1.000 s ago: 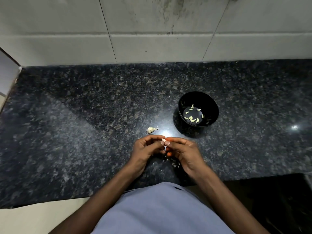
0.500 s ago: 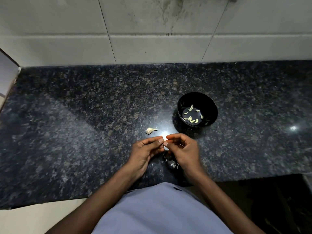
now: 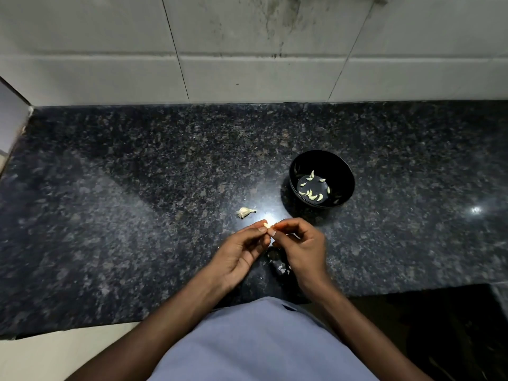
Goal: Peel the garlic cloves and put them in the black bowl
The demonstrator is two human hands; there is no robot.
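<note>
Pinching a small garlic clove [image 3: 266, 224] between them, the left hand [image 3: 238, 254] and the right hand [image 3: 301, 247] meet fingertip to fingertip above the near part of the dark speckled granite desk [image 3: 137, 215]. The thumb and forefinger of each hand are curled in and closed on the clove, which shows only as a pale sliver where the fingertips touch; how much of its skin remains cannot be told. The other fingers of the right hand are folded loosely under the palm.

Beyond the right hand and a little to the right stands the black bowl [image 3: 345, 171], upright on the desk and apart from both hands. Peeled cloves [image 3: 312, 192], pale and crescent-shaped, lie scattered over its flat bottom. Left of the bowl and just beyond the left fingertips lies a garlic remnant [image 3: 245, 212] with a pointed papery tail, resting on the desk beside a bright glare of reflected light. Bits of peel [image 3: 281, 268] lie on the desk under the gap between the wrists.

A pale tiled wall [image 3: 247, 50] with dark stains near its top rises behind the desk. A blue-grey garment [image 3: 255, 342] fills the bottom of the view between the forearms.
</note>
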